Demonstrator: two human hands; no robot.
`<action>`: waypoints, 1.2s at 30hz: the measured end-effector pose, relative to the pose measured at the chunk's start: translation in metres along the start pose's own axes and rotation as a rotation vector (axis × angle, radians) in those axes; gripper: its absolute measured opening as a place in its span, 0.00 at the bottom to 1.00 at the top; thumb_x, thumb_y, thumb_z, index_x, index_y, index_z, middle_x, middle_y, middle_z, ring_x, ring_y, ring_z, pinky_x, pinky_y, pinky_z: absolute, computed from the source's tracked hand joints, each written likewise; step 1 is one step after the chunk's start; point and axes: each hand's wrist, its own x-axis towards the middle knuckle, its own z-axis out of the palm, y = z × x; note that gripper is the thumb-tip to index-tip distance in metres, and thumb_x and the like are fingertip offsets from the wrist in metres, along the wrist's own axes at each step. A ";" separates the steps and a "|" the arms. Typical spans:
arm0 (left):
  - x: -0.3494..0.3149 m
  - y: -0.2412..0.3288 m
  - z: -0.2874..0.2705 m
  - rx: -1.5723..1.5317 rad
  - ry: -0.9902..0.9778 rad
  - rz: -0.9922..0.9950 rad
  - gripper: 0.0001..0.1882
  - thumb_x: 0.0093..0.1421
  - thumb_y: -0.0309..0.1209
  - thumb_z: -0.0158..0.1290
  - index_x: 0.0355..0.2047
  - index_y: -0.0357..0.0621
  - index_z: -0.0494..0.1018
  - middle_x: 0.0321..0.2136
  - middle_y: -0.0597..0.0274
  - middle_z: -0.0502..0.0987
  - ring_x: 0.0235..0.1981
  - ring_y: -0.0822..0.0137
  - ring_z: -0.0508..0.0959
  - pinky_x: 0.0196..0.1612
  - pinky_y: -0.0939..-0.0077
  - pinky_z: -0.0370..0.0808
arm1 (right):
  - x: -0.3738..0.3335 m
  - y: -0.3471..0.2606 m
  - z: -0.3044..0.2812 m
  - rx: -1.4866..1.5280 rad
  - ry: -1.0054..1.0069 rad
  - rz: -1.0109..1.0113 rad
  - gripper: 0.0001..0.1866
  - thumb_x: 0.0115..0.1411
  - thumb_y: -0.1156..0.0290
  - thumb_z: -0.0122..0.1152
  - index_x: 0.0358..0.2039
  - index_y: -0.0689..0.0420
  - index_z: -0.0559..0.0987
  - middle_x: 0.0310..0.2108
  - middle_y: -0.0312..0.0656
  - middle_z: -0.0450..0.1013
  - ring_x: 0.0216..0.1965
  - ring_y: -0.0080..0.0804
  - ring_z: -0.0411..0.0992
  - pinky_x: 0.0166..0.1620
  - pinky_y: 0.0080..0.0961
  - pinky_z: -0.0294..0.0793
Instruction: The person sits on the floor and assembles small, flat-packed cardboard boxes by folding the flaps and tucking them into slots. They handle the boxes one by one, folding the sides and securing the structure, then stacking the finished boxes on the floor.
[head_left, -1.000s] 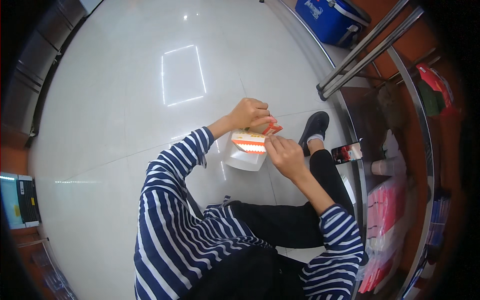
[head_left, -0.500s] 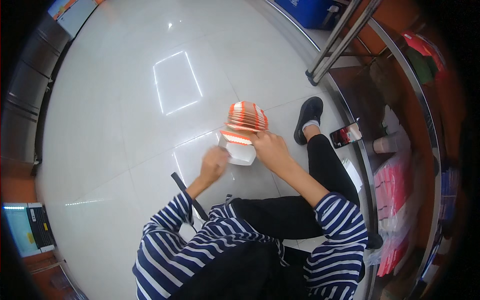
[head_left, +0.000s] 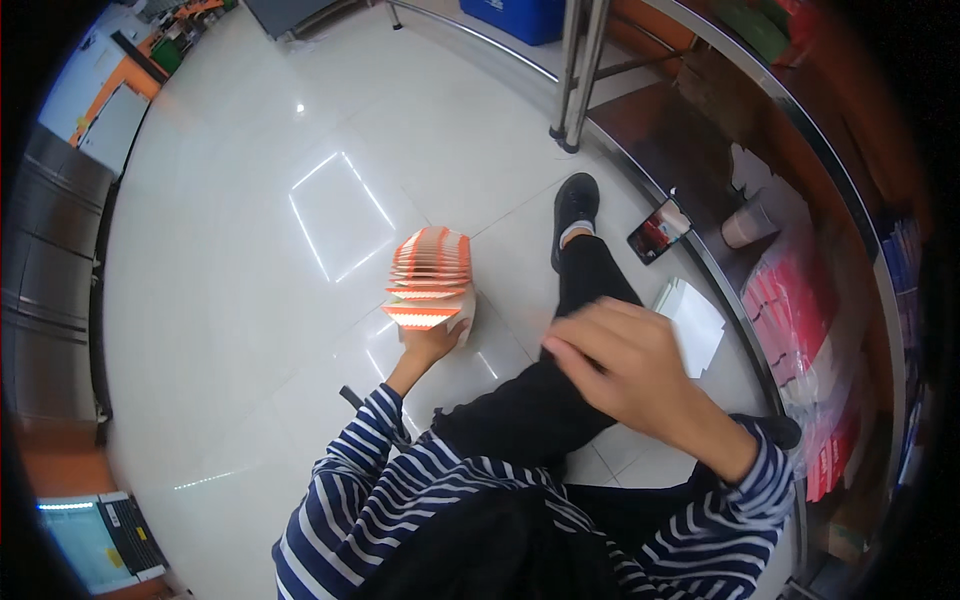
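Note:
A nested row of orange-and-white paper food trays (head_left: 432,262) rests on the floor in front of me. My left hand (head_left: 435,342) grips its near end, the fingers partly hidden by the nearest tray. Over my right leg, my right hand (head_left: 630,365) is lifted, a little blurred. Its fingers are half bent with the thumb apart from them, and I see nothing in it. Beyond that hand, a small pile of flat white card pieces (head_left: 692,325) lies on the floor beside the shelf.
A phone (head_left: 660,230) leans at the edge of the low metal shelf (head_left: 735,330) on my right. Pink plastic-wrapped packs (head_left: 790,320) and a cup (head_left: 748,226) sit on it. Metal legs (head_left: 572,90) and a blue bin (head_left: 515,18) are ahead; steel cabinets (head_left: 50,250) line the left.
My right hand has left the trays and swung right over my leg. My left hand has come onto the near end of the row. The view has turned to the right.

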 end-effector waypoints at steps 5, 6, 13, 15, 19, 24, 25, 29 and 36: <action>0.005 -0.018 0.009 0.060 0.084 0.096 0.30 0.52 0.53 0.50 0.49 0.46 0.67 0.43 0.56 0.72 0.44 0.57 0.71 0.45 0.65 0.68 | -0.089 0.019 -0.041 0.111 0.070 0.505 0.03 0.47 0.76 0.60 0.23 0.61 0.77 0.20 0.43 0.73 0.22 0.35 0.72 0.27 0.25 0.69; 0.008 -0.015 0.011 0.064 0.057 0.080 0.29 0.52 0.52 0.50 0.48 0.47 0.68 0.43 0.56 0.72 0.44 0.57 0.71 0.44 0.65 0.68 | -0.105 0.029 -0.041 0.158 0.047 0.649 0.04 0.47 0.75 0.60 0.23 0.62 0.77 0.21 0.45 0.73 0.23 0.36 0.73 0.28 0.25 0.70; 0.017 -0.042 0.018 -0.123 -0.177 0.031 0.25 0.51 0.50 0.51 0.43 0.45 0.71 0.40 0.57 0.73 0.43 0.59 0.72 0.45 0.66 0.68 | -0.136 0.058 -0.016 0.291 -0.273 0.641 0.05 0.50 0.73 0.56 0.26 0.60 0.78 0.25 0.46 0.74 0.28 0.42 0.73 0.33 0.31 0.71; 0.013 -0.051 0.021 -0.085 -0.170 0.086 0.27 0.51 0.52 0.51 0.44 0.44 0.70 0.41 0.54 0.73 0.44 0.57 0.71 0.46 0.66 0.67 | -0.137 0.061 -0.012 0.374 -0.451 0.606 0.07 0.51 0.71 0.55 0.27 0.59 0.78 0.26 0.46 0.74 0.28 0.43 0.72 0.33 0.32 0.70; 0.000 -0.024 0.008 0.060 0.156 0.195 0.28 0.54 0.54 0.47 0.38 0.40 0.73 0.34 0.52 0.75 0.37 0.54 0.73 0.40 0.65 0.69 | -0.137 0.071 -0.007 0.271 -0.550 0.605 0.08 0.52 0.68 0.54 0.27 0.59 0.77 0.25 0.47 0.73 0.29 0.45 0.71 0.33 0.34 0.70; -0.047 0.007 -0.047 -0.098 0.111 -0.203 0.24 0.46 0.51 0.57 0.35 0.45 0.73 0.31 0.54 0.74 0.34 0.56 0.74 0.36 0.63 0.69 | -0.137 0.072 -0.015 0.300 -0.526 0.647 0.08 0.51 0.72 0.56 0.29 0.63 0.78 0.26 0.49 0.75 0.29 0.41 0.73 0.36 0.29 0.71; -0.058 0.004 -0.055 -0.088 0.166 -0.182 0.26 0.43 0.52 0.60 0.35 0.47 0.73 0.32 0.54 0.74 0.35 0.56 0.74 0.37 0.62 0.69 | -0.140 0.073 -0.014 0.326 -0.523 0.655 0.08 0.51 0.72 0.56 0.29 0.64 0.78 0.26 0.49 0.75 0.29 0.41 0.73 0.36 0.29 0.71; -0.058 0.005 -0.082 0.101 0.464 0.320 0.39 0.32 0.58 0.62 0.43 0.52 0.68 0.44 0.50 0.68 0.46 0.49 0.68 0.48 0.53 0.62 | -0.151 0.073 -0.008 0.355 -0.506 0.708 0.08 0.51 0.70 0.54 0.27 0.61 0.77 0.26 0.49 0.72 0.30 0.46 0.71 0.35 0.34 0.69; 0.018 0.023 -0.126 0.224 0.193 0.444 0.50 0.30 0.62 0.60 0.54 0.53 0.62 0.51 0.49 0.62 0.52 0.48 0.62 0.54 0.50 0.56 | -0.151 0.069 -0.001 0.300 -0.556 0.594 0.08 0.51 0.74 0.56 0.29 0.63 0.78 0.28 0.48 0.75 0.29 0.41 0.74 0.37 0.29 0.72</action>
